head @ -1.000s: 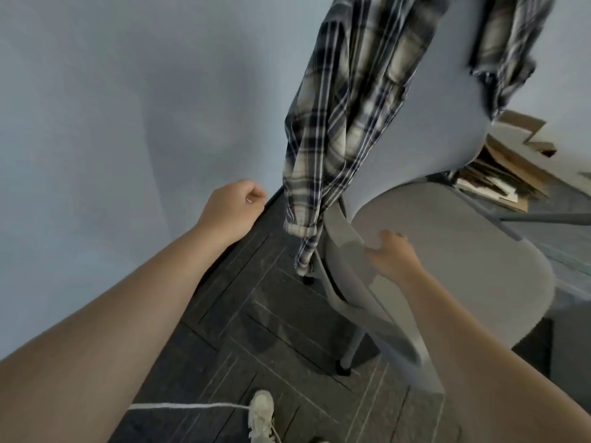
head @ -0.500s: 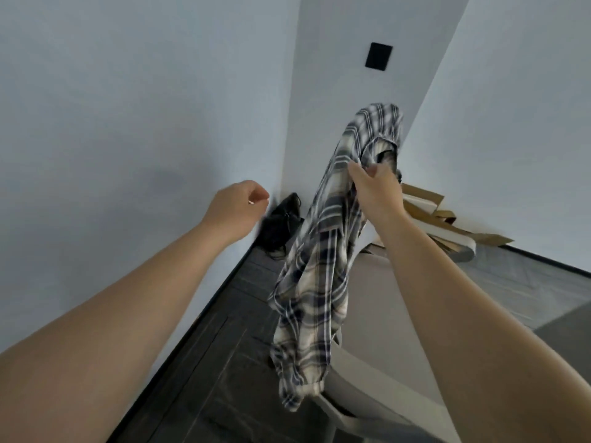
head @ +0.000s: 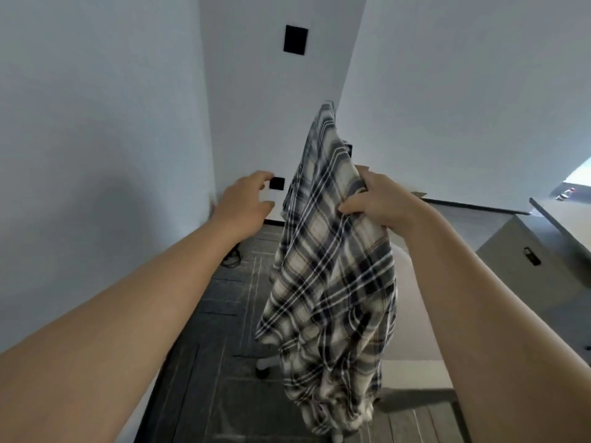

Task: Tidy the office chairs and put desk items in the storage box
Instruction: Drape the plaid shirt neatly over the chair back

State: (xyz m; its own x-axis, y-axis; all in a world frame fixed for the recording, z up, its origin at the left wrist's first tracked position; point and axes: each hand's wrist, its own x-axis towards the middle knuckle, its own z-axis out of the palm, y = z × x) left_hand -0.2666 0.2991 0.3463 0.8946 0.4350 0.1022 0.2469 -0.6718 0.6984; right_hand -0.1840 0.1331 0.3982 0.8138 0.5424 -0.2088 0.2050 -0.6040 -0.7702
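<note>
A black, grey and cream plaid shirt [head: 332, 282] hangs in the air in the middle of the view, bunched near its top in my right hand [head: 377, 203]. Its lower hem dangles over the pale grey office chair [head: 415, 314], which is mostly hidden behind the cloth; one castor foot [head: 263, 367] shows at the left. My left hand [head: 244, 207] is held out to the left of the shirt with fingers spread, touching nothing.
White walls meet in a corner ahead, with a black wall plate [head: 295, 43] high up and a smaller one [head: 277, 183] low down. A grey cabinet [head: 524, 254] stands at the right. Dark carpet tiles [head: 224, 314] cover the floor, with a black cable [head: 232, 259].
My right hand has lifted the shirt off the chair back and holds it up. My left hand has opened from a fist and moved toward the shirt. My view has risen.
</note>
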